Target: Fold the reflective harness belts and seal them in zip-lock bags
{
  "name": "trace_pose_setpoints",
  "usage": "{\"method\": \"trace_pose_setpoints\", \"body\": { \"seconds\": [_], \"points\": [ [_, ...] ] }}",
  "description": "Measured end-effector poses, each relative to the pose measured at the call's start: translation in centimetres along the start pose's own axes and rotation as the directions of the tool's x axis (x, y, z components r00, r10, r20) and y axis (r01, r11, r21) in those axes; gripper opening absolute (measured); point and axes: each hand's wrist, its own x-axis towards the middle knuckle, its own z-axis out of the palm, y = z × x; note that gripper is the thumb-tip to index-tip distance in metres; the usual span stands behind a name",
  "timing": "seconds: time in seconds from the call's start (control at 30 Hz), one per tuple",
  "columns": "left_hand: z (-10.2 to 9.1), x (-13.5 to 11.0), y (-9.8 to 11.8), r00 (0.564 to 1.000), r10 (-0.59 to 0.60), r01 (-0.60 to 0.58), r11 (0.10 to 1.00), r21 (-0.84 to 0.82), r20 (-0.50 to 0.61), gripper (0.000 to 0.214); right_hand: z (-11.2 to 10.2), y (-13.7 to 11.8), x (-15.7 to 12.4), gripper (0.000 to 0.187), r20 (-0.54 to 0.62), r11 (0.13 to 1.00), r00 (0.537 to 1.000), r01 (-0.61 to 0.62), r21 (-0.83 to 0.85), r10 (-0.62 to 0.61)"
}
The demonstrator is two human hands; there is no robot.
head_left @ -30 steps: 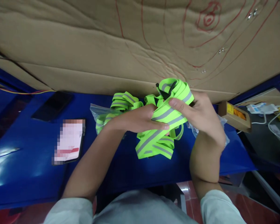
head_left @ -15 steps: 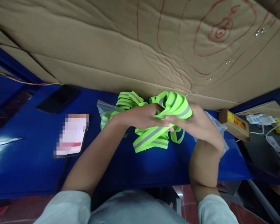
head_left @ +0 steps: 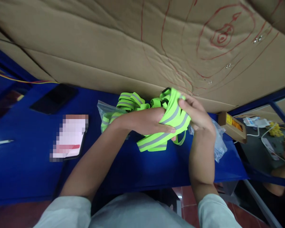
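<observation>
Reflective strap [head_left: 177, 115], lime green with grey stripes: one bundle, folded in layers, just right of the frame's centre, a flat end slanting to the lower left.

My left hand [head_left: 154, 122]: closed on the bundle's left side, thumb over the front; most fingers hidden.

My right hand [head_left: 198, 115]: gripping the bundle's upper right, thumb on the near face, fingers mostly behind.

Further strap coils [head_left: 130, 100], same pattern: upper centre of the frame, behind my left forearm, beside a clear plastic bag [head_left: 104, 109] with green strap showing in it.

Second clear bag [head_left: 220, 145]: right of centre, behind my right wrist.

Small cardboard box [head_left: 231, 126], yellow label: right of the frame.

Lit phone [head_left: 70, 136], screen blurred: left of centre.

Dark flat object [head_left: 54, 98]: upper left of it.

All on a blue table [head_left: 142, 172].
</observation>
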Motion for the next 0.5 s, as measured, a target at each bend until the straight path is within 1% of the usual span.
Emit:
{"method": "trace_pose_setpoints", "body": {
  "seconds": [0.07,0.1,0.13,0.17,0.23,0.3,0.33,0.4,0.47,0.5],
  "points": [
    [-0.3,0.0,-0.3,0.999,0.016,-0.015,0.999,0.037,-0.033,0.023,0.6,0.2,0.7,0.069,-0.062,0.985,0.992,0.103,-0.142,-0.113],
    [-0.4,0.1,-0.6,0.999,0.015,-0.012,0.998,0.057,-0.050,0.024,0.8,0.1,0.8,0.062,-0.061,0.963,0.984,0.150,-0.224,-0.168],
    [-0.6,0.2,-0.8,0.998,0.008,-0.003,0.997,0.078,-0.061,0.025,1.0,-0.1,0.7,0.056,-0.039,0.935,0.977,0.187,-0.301,-0.208],
    [-0.8,0.3,-1.1,0.998,0.001,0.006,0.995,0.101,-0.067,0.026,1.2,-0.4,0.5,0.055,0.001,0.904,0.974,0.213,-0.370,-0.229],
    [-1.2,0.5,-1.5,0.998,0.004,0.005,0.991,0.134,-0.064,0.026,1.5,-1.0,-0.3,0.062,0.105,0.848,0.973,0.231,-0.476,-0.206],
    [-1.4,0.6,-1.7,0.998,0.042,-0.036,0.991,0.129,-0.047,0.023,1.9,-1.4,-1.1,0.076,0.167,0.822,0.976,0.209,-0.530,-0.141],
    [-1.4,0.6,-1.7,0.997,0.063,-0.057,0.992,0.108,-0.051,0.021,2.1,-1.5,-1.3,0.080,0.170,0.824,0.979,0.186,-0.535,-0.110],
    [-1.2,0.7,-1.8,0.994,0.050,-0.048,0.999,0.026,-0.097,0.019,2.4,-1.5,-1.5,0.077,0.126,0.854,0.989,0.135,-0.502,-0.082],
    [-0.5,1.0,-1.8,0.987,-0.011,-0.014,0.988,-0.154,-0.160,0.020,2.3,-1.5,-1.4,0.068,0.062,0.879,0.993,0.121,-0.461,-0.104],
    [-0.1,1.2,-1.7,0.987,-0.041,-0.005,0.960,-0.282,-0.158,0.021,2.1,-1.5,-1.4,0.065,0.023,0.879,0.989,0.139,-0.456,-0.145]
  ]
}}
